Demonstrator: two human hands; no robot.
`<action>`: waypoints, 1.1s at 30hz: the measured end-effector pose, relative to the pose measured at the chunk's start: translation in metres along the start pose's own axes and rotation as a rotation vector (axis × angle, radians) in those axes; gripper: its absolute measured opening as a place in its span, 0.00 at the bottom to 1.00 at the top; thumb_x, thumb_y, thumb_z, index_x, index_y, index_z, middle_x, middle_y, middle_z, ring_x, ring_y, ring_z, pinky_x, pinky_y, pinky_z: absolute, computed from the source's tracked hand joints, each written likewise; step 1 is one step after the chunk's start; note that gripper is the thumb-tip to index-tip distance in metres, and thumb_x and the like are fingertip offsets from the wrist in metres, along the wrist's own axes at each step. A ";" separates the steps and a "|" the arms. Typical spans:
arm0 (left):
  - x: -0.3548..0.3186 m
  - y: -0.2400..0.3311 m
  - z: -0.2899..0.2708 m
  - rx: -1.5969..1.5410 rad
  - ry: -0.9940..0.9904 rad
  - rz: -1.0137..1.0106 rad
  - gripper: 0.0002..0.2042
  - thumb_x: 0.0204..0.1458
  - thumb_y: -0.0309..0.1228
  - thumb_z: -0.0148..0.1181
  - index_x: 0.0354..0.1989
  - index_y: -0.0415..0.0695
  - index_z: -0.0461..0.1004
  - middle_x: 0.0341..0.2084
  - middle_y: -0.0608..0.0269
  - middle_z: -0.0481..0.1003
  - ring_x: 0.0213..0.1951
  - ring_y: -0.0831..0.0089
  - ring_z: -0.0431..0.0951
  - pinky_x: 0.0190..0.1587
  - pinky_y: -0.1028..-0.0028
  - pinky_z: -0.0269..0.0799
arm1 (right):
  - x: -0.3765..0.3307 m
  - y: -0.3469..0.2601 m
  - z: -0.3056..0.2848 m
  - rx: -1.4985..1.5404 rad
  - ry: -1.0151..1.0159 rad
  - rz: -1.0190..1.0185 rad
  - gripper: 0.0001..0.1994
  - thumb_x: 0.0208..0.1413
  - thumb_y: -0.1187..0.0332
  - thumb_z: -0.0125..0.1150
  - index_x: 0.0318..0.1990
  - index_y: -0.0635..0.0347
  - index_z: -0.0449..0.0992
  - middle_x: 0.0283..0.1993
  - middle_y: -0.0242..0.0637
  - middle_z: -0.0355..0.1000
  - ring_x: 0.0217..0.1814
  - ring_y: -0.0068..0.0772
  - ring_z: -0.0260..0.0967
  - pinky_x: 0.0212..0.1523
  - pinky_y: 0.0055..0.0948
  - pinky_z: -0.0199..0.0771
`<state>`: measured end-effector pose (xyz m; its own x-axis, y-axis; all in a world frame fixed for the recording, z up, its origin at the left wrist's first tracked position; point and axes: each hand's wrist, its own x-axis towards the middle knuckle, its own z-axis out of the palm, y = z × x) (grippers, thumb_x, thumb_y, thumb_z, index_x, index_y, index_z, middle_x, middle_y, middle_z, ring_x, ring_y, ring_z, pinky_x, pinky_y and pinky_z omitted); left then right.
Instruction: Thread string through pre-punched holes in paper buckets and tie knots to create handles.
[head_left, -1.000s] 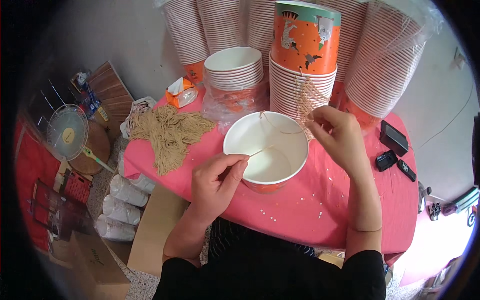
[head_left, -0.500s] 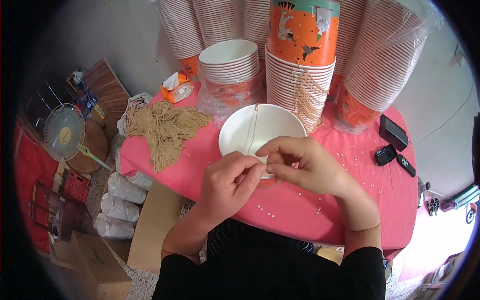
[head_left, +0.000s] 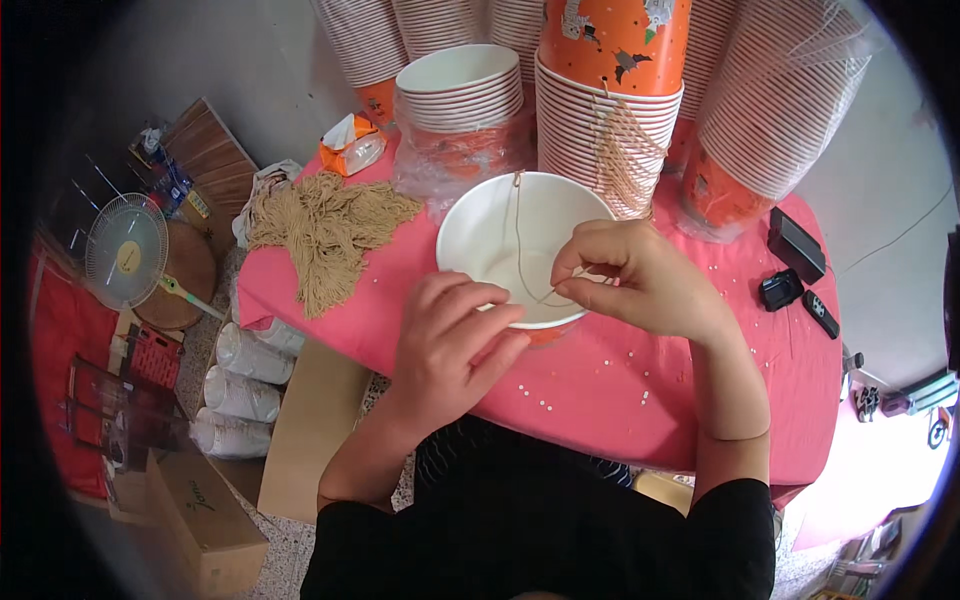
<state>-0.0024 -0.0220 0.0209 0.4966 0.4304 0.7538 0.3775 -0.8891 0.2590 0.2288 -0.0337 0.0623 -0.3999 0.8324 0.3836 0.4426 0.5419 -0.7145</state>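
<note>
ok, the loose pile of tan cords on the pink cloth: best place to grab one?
Probably pinch a strand end at the lower fringe of the cord pile, coming from above: the ends fan out separately there, while the middle is tangled. The left hand is nearer.

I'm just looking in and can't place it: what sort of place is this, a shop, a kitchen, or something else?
Most likely a small home workshop for piecework. Tall stacks of paper buckets crowd a table with a pink cloth, a pile of tan string lies ready, and the hands thread string through a white paper bucket.
</note>
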 end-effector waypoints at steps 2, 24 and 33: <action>-0.004 -0.002 0.006 0.003 -0.028 0.015 0.10 0.43 0.27 0.68 0.35 0.46 0.77 0.29 0.68 0.75 0.40 0.66 0.72 0.56 0.54 0.61 | -0.001 0.004 0.000 -0.038 -0.055 -0.065 0.03 0.51 0.78 0.60 0.34 0.65 0.76 0.29 0.34 0.71 0.30 0.24 0.69 0.29 0.24 0.67; -0.027 -0.004 0.005 0.256 0.050 0.384 0.08 0.44 0.30 0.62 0.35 0.52 0.77 0.32 0.74 0.74 0.40 0.76 0.74 0.62 0.54 0.62 | -0.008 -0.018 0.005 -0.215 -0.216 -0.207 0.03 0.46 0.76 0.58 0.27 0.62 0.70 0.28 0.41 0.68 0.37 0.48 0.70 0.35 0.44 0.69; -0.027 -0.003 0.003 0.282 0.089 0.425 0.08 0.45 0.29 0.62 0.35 0.52 0.78 0.32 0.75 0.75 0.40 0.78 0.74 0.63 0.56 0.61 | -0.010 -0.022 0.005 -0.227 -0.231 -0.212 0.03 0.46 0.75 0.59 0.27 0.62 0.71 0.27 0.41 0.66 0.36 0.47 0.69 0.34 0.44 0.68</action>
<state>-0.0149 -0.0307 -0.0018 0.5880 0.0148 0.8088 0.3595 -0.9004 -0.2449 0.2185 -0.0547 0.0714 -0.6604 0.6650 0.3488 0.4869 0.7328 -0.4753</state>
